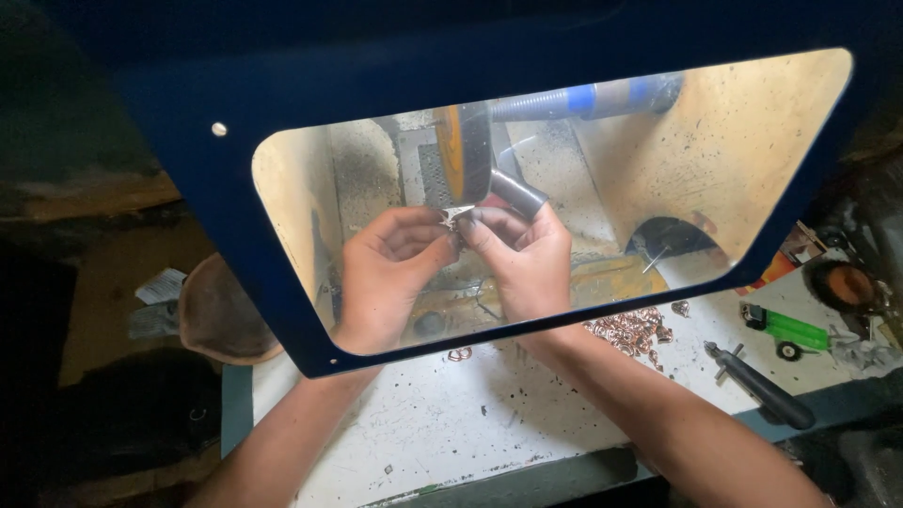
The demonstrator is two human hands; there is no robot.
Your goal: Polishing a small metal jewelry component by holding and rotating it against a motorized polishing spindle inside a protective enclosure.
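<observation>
Behind the clear shield [752, 150] with its dark blue frame, both hands met just below the orange-edged polishing wheel [459, 150]. Together the left hand [386, 273] and the right hand [522, 259] pinched a small shiny metal piece [455, 216], their fingers [428, 230] closed on it from both sides, close under the wheel. On the white bench [451, 423] a pile of copper-coloured rings [630, 329] lay near the right forearm, and a black-handled tool [757, 386] and a green toy-like cart [785, 331] lay farther right.
</observation>
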